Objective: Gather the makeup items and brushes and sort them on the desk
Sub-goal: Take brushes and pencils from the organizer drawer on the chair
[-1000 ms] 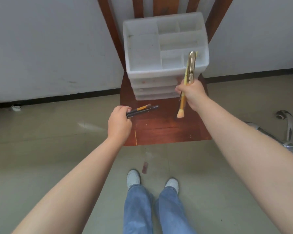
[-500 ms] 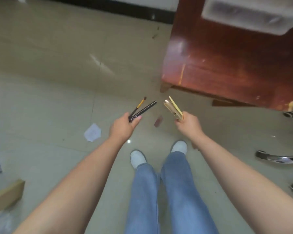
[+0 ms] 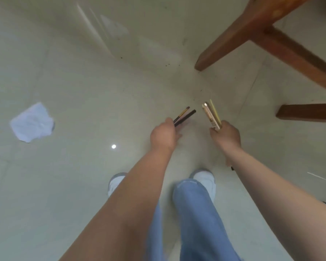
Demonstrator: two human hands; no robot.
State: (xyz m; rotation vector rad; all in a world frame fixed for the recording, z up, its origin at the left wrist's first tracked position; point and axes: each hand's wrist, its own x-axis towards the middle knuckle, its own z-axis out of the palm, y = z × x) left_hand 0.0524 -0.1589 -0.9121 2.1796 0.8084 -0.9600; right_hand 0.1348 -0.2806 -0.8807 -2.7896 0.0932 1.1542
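**Both hands loaded, no bench in view**

While the person stands over the floor, the left hand (image 3: 165,135) grasps two dark pencils (image 3: 184,116), the right hand (image 3: 226,136) a gold tube (image 3: 211,116) and yellow brush handle (image 3: 215,111), all pointing forward.

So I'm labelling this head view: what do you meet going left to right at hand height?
Crumpled paper → left hand gripping two dark pencils → right hand gripping a gold tube and yellow brush handle → chair leg.
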